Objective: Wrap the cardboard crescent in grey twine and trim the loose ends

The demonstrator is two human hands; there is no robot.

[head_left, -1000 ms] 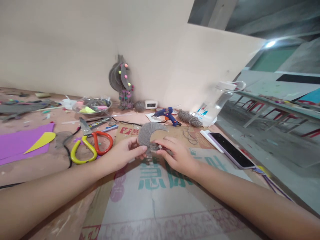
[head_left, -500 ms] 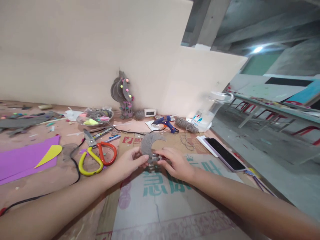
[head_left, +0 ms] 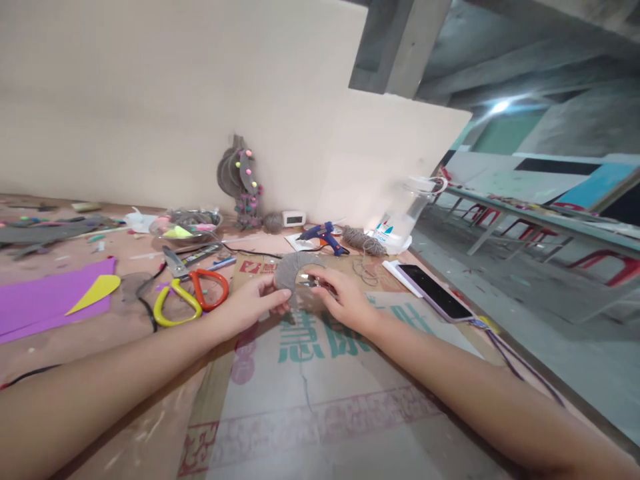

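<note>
A crescent wrapped in grey yarn [head_left: 287,272] is held over the cardboard sheet, its hollow side facing right. My left hand [head_left: 265,293] grips its lower left part, thumb in front and fingers behind. My right hand [head_left: 343,293] is at the hollow of the crescent with thumb and fingers pinched together. What lies between those fingertips is too small and blurred to tell. Below the hands a thin grey yarn strand [head_left: 306,390] trails across the printed cardboard [head_left: 260,433].
Scissors [head_left: 193,293], purple sheets [head_left: 55,300] and a yellow cutout [head_left: 97,293] lie left. Behind are a bowl [head_left: 200,233], a decorated grey yarn piece [head_left: 240,177], a blue glue gun [head_left: 325,237], a yarn skein [head_left: 364,240] and a plastic jug [head_left: 400,217]. A phone [head_left: 435,291] rests right.
My right hand has moved up from the lower end of the crescent to its hollow. The crescent stays in my left hand. The whole view has shifted slightly.
</note>
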